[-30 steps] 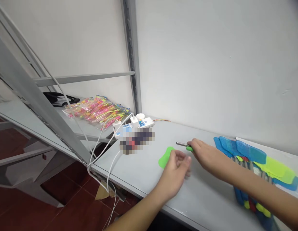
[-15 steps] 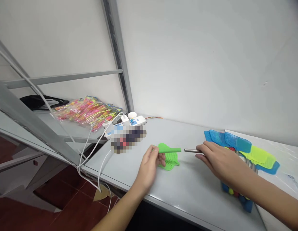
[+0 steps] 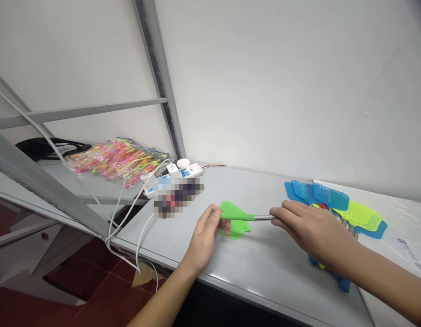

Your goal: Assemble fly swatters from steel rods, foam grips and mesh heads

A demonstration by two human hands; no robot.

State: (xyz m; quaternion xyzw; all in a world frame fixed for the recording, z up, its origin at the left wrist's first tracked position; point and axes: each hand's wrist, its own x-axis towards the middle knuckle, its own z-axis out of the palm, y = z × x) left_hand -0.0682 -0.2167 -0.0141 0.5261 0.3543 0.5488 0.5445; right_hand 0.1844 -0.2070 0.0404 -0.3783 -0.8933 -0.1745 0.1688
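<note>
Shelf: a grey metal shelf (image 3: 91, 190) holds a black object (image 3: 47, 149) and clear bags of pink and yellow plastic items (image 3: 117, 161).

Tabletop: a grey tabletop (image 3: 265, 277) carries a white power strip (image 3: 186, 171), with white cables (image 3: 124, 222) running off its edge; a pixelated patch (image 3: 178, 197) hides whatever lies just in front of the strip.

Left hand: the left hand (image 3: 207, 238) is nearly closed, pinching the green neck (image 3: 237, 217) of a green fly swatter (image 3: 235, 227) between thumb and fingers.

Fly swatter: it lies level across the table between both hands, its mesh head (image 3: 235, 230) pointing left and its steel shaft (image 3: 265, 217) pointing right; contact between head and table cannot be told.

Right hand: the right hand (image 3: 309, 231) is closed around the shaft's right end.

Pile: blue and lime fly swatters (image 3: 333, 200) lie just beyond the right hand, partly on a white sheet (image 3: 397, 209).
</note>
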